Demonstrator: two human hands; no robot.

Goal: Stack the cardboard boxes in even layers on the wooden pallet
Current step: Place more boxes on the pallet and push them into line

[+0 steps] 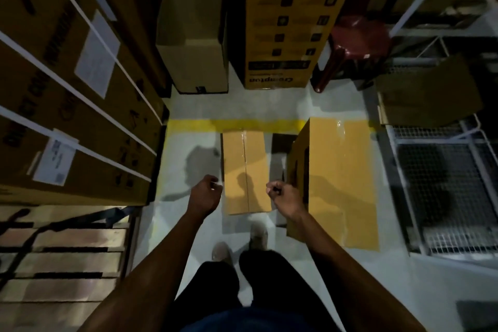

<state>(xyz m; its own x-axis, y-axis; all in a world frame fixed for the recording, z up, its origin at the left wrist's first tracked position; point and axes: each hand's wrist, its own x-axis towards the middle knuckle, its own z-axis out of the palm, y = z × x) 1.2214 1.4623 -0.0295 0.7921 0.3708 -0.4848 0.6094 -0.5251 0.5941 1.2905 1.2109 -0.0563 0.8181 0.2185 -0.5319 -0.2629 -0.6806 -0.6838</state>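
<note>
Risk of a skewed lift: small cardboard box (245,171) lies flat on the floor (188,148), just ahead of the feet, with both hands above and to either side of it, not touching. Left hand (205,191) loosely curled, empty; right hand (283,195) likewise curled, empty. Uneven grip on the two long sides likely to tilt the box and crush a corner. Taller box (336,183) stands just beside on the right, close enough to catch the right knuckles or be knocked during the lift. Glossy floor, pale and reflective: possible slip underfoot while carrying. Wooden pallet (62,261) at lower left, slatted with dark gaps between boards; edge of a box set over a gap may sag and spoil an even layer. Strapped cartons (75,94) on the left narrow the turning path.

Materials: corrugated cardboard, matte tan, rectangular, centre seam taped along the small box; shiny tape on the taller one; white flat strapping on the left cartons; wire-mesh cage (442,197) at right; rounded dark-red plastic stool (358,38) behind
</note>
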